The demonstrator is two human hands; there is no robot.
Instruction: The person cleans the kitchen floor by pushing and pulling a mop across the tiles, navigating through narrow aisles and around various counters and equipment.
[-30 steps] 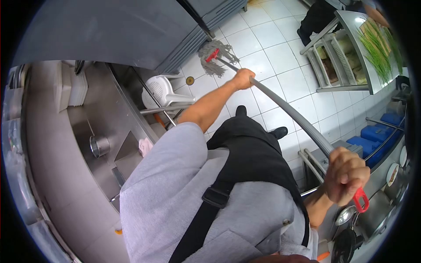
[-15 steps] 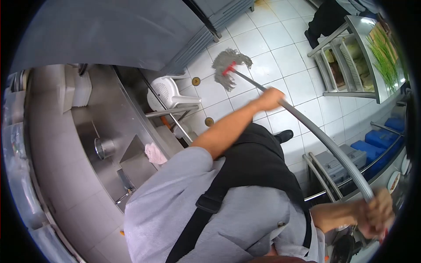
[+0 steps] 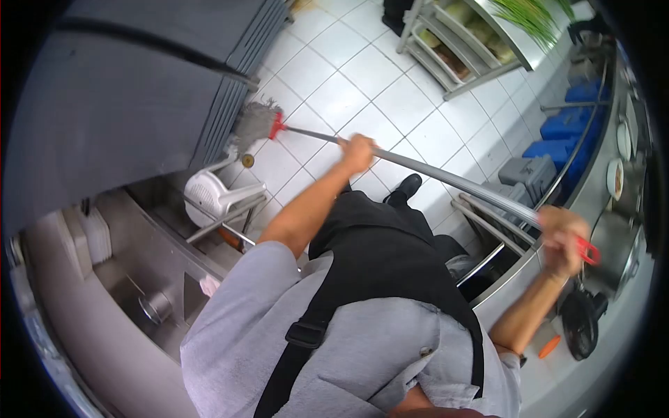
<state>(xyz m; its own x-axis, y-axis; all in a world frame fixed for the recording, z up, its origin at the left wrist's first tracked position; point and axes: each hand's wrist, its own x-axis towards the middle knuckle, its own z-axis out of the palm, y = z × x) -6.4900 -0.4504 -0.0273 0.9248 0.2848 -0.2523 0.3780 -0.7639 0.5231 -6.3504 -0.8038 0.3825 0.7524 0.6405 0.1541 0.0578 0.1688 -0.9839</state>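
Handle (image 3: 453,182) of one mop runs lengthwise from near right to far left, head end toward the grey cabinet (image 3: 132,104). My right grip (image 3: 561,240) is closed round the shaft beside its one red loop (image 3: 587,251); my left grip (image 3: 358,153) wraps it farther down. Beyond, one grey mop head (image 3: 255,127) sits on white floor tiles (image 3: 338,101) at the cabinet's foot, beside one round drain (image 3: 248,161).

Bright diffuse light, sheen on floor tiles (image 3: 348,97), hands (image 3: 561,238) motion-blurred, fisheye bending, black corners
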